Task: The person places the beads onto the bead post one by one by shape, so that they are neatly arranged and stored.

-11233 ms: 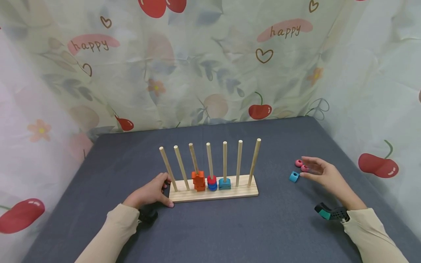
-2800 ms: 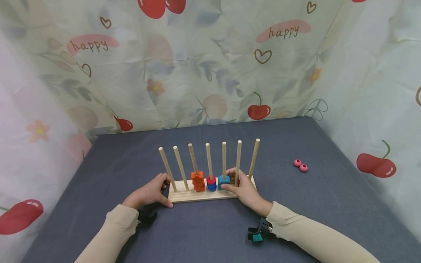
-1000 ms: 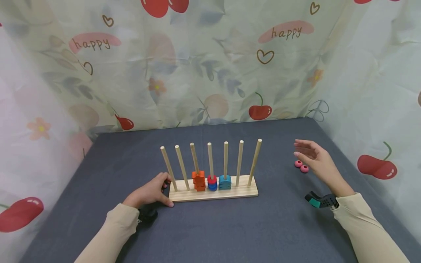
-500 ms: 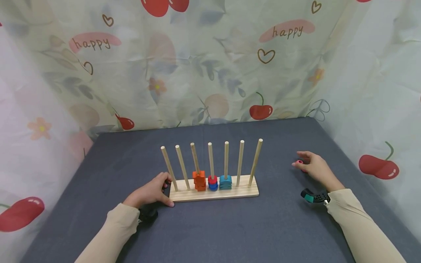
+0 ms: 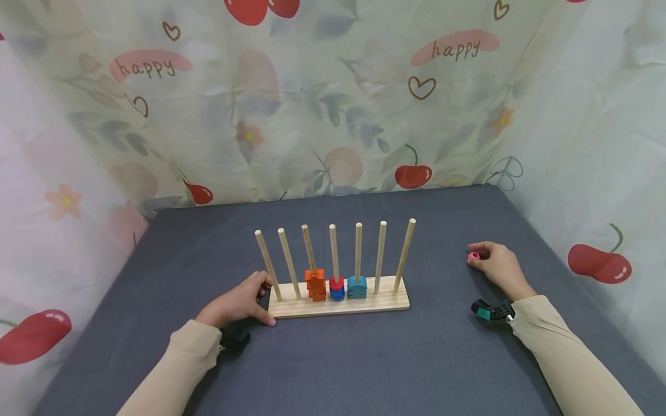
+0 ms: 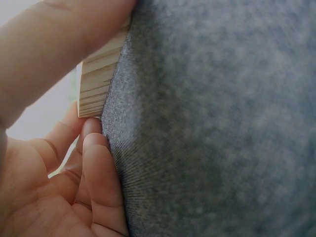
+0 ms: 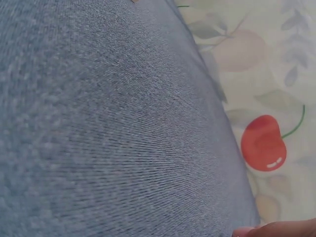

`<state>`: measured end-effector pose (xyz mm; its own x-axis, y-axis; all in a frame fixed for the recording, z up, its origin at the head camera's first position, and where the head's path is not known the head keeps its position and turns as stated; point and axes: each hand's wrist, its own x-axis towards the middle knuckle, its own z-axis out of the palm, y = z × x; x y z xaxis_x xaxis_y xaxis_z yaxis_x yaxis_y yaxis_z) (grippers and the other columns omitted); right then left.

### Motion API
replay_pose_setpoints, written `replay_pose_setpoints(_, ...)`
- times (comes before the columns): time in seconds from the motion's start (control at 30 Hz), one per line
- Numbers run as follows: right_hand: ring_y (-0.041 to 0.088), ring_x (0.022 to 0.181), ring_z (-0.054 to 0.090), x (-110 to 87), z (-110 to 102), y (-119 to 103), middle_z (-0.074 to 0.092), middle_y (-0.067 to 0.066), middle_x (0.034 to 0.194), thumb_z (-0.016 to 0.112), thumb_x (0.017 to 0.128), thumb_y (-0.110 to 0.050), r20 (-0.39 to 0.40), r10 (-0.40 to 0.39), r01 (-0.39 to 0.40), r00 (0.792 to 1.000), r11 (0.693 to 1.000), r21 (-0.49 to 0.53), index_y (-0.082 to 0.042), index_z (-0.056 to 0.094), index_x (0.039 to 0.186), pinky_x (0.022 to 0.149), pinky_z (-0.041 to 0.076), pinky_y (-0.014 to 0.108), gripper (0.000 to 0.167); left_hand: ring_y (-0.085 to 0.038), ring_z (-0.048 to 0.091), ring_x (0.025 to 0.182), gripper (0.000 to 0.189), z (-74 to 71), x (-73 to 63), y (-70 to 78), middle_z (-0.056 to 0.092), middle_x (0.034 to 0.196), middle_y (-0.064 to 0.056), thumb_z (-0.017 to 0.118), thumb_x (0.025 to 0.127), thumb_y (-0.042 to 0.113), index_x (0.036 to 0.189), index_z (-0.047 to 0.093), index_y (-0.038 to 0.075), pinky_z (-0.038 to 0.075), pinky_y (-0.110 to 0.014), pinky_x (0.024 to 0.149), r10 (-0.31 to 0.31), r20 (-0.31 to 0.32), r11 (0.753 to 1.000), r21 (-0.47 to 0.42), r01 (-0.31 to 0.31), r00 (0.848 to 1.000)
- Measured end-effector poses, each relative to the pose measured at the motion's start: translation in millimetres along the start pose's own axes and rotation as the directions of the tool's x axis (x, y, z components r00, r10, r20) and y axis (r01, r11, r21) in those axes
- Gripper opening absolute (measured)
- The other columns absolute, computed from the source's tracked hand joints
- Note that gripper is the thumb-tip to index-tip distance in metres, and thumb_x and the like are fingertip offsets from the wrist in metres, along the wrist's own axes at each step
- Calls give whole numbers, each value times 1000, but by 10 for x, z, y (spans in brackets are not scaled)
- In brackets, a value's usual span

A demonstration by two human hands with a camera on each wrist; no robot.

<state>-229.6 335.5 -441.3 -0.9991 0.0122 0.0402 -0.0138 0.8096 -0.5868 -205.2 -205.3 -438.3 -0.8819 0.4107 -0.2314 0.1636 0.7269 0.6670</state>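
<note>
In the head view, my left hand (image 5: 236, 302) grips the left end of a wooden peg board (image 5: 338, 307), thumb at the front corner. The left wrist view shows thumb and fingers on either side of the board's end (image 6: 96, 86). Orange blocks (image 5: 315, 284) sit stacked on the third peg from the left. The middle peg carries a red bead (image 5: 336, 284) above a blue one (image 5: 337, 294), and light-blue blocks (image 5: 356, 288) fill the peg beside it. Far right, my right hand (image 5: 498, 267) pinches a pink bead (image 5: 473, 256); the second pink bead is out of sight.
Dark grey cloth (image 5: 333, 358) covers the table. A printed curtain (image 5: 312, 104) hangs along the back and both sides, close to the right hand. The upright pegs (image 5: 402, 254) stand tall above the board.
A light-blue block has gone from the table at right onto the light-blue stack. My right hand has since returned right, come down over the pink beads and pinched one. The left hand keeps its grip.
</note>
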Motion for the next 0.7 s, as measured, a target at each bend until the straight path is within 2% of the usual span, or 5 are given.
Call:
replay_pose_setpoints(0.13, 18, 80, 63, 10, -34, -30, 65, 25, 111, 62, 93, -15, 8, 33, -34, 999, 999, 36, 5, 58, 124, 68, 48, 32, 37, -24, 43, 96, 67, 2, 4, -7, 43, 107, -11, 92, 61, 18, 109, 47, 4, 39, -35, 81, 4, 3, 1000, 6, -4, 1000)
replay_pose_setpoints(0.2, 12, 76, 62, 10, -63, -56, 65, 25, 113, 61, 94, -16, 19, 55, -56, 998, 996, 64, 4, 57, 127, 64, 48, 25, 39, -24, 43, 95, 67, 0, 4, -6, 43, 106, -11, 92, 62, 18, 108, 46, 4, 39, -35, 81, 5, 5, 1000, 5, -5, 1000)
replay_pose_setpoints(0.27, 12, 78, 61, 14, -98, -96, 64, 25, 115, 61, 95, -17, 16, 62, -63, 998, 995, 74, 3, 55, 129, 63, 47, 22, 40, -24, 42, 95, 67, -3, 3, -2, 42, 106, -11, 92, 62, 18, 108, 46, 4, 38, -35, 80, 5, 6, 1000, 3, -5, 1000)
replay_pose_setpoints(0.5, 32, 100, 62, -25, -249, -400, 63, 22, 119, 61, 96, -28, -34, 38, -34, 999, 993, 112, -2, 55, 133, 64, 48, 24, 45, -24, 42, 95, 67, -2, -1, -3, 42, 105, -11, 92, 62, 18, 108, 46, 5, 38, -35, 80, 8, 6, 1000, 1, -8, 1000)
replay_pose_setpoints(0.7, 27, 102, 63, -124, -435, -826, 65, 16, 121, 63, 92, -44, -104, -13, 29, 994, 988, 153, -11, 57, 133, 75, 48, 36, 53, -24, 42, 95, 67, 2, -8, -3, 42, 105, -11, 92, 62, 18, 108, 46, 4, 38, -35, 80, 9, 2, 1000, -6, -9, 1000)
